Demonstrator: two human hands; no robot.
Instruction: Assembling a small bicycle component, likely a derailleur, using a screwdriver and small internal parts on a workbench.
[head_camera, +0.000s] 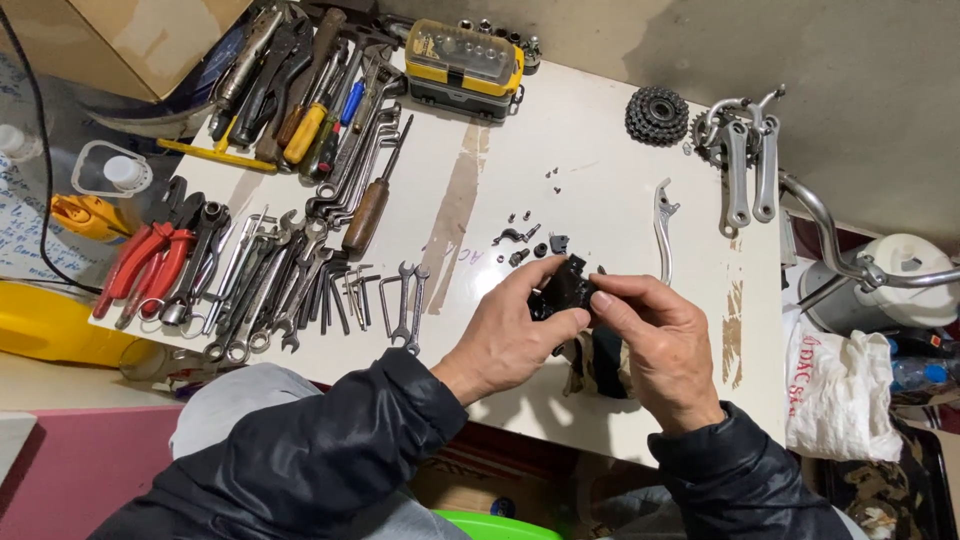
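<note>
My left hand (512, 335) and my right hand (655, 345) together hold a small black mechanical part (566, 288) just above the white table (590, 140). Fingertips of both hands pinch it from either side. Under my right hand a black cloth-like piece (603, 365) lies on the table, partly hidden. Just beyond the part lie several small black screws and fittings (530, 240). A silver brake lever (663, 225) rests to the right of them.
Rows of wrenches (290, 280), red-handled pliers (145, 265) and screwdrivers (330, 110) fill the table's left. A yellow bit case (466, 60), a black sprocket cluster (656, 114) and silver crank arms (745, 165) sit at the far side. A white plastic bag (845, 385) hangs right.
</note>
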